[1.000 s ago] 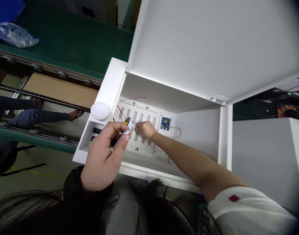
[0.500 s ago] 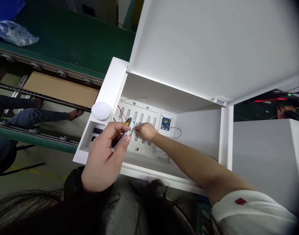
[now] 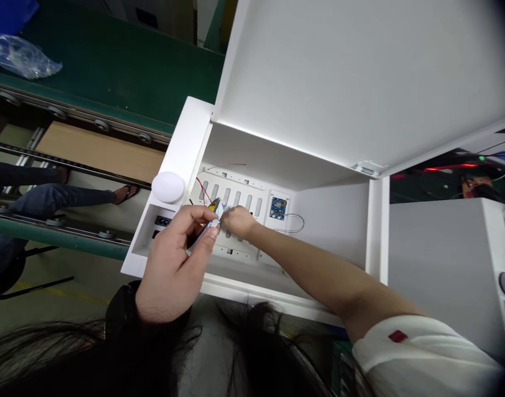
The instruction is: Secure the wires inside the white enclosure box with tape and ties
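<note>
My left hand (image 3: 175, 262) pinches a thin dark-edged part with white-and-blue printed film (image 3: 221, 209) between thumb and fingers. Some yellow shows beside it, and red wires (image 3: 204, 188) run close behind. Against the film's right side is my right hand (image 3: 239, 221), its fingers curled closed; what they grip is too small to make out. Both hands work over the left end of an open white cabinet (image 3: 335, 231). Below them lies a slotted white plate (image 3: 249, 203), partly covered by the hands. A blue circuit board (image 3: 278, 208) with a looped thin cable sits to its right.
The raised white lid (image 3: 360, 77) stands behind the cabinet. A white round knob (image 3: 168, 187) and a power socket (image 3: 163, 221) are at its left end. Beyond are a green conveyor (image 3: 123, 71), a plastic bag (image 3: 24, 57) and a seated person's legs (image 3: 70, 196). Another white cabinet (image 3: 438, 259) stands right.
My right hand has shifted slightly left, closer against the film in my left hand. The whole view has drifted a little; my left hand keeps its grip.
</note>
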Demonstrator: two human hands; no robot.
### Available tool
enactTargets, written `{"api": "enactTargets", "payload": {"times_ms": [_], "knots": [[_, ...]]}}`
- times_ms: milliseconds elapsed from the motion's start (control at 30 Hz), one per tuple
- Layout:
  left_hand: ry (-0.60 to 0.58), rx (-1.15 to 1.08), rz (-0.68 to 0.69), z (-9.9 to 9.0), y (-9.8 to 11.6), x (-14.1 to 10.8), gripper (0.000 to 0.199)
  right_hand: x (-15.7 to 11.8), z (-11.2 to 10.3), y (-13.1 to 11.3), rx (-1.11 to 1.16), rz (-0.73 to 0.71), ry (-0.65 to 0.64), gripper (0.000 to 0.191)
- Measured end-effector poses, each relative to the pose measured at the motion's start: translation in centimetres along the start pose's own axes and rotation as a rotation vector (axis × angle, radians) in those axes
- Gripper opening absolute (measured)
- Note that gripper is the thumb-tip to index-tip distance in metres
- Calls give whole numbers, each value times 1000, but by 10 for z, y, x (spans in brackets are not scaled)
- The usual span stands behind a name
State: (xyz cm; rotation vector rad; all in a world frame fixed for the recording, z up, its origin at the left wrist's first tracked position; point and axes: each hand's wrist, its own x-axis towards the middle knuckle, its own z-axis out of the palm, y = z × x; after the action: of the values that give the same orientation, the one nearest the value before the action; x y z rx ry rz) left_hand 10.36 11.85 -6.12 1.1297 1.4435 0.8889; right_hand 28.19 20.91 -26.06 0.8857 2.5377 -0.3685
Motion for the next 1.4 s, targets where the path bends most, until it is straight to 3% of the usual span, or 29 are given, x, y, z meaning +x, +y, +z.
{"api": "enactTargets", "payload": {"times_ms": [200, 333, 467, 600, 867, 1100, 1400], "knots": [[1, -3, 7, 1, 0, 0, 13, 6, 10, 2, 18, -13, 16, 25], [2, -27, 4, 1, 0, -1, 12, 5, 16, 11, 125, 157, 19, 19], [-1, -27, 5, 1, 0, -1, 12, -4, 19, 23, 252, 298, 110, 19], [5, -7, 6, 0, 0, -1, 12, -13, 19, 26, 266, 213, 146, 24], [3, 11, 9, -1, -1, 0, 13, -8, 13, 16, 134, 110, 39, 27], [3, 0, 8, 0, -1, -2, 11, -4, 11, 12, 3, -25, 26, 25], [1, -4, 11, 0, 0, 0, 11, 4, 8, 3, 13, 2, -9, 25]]}}
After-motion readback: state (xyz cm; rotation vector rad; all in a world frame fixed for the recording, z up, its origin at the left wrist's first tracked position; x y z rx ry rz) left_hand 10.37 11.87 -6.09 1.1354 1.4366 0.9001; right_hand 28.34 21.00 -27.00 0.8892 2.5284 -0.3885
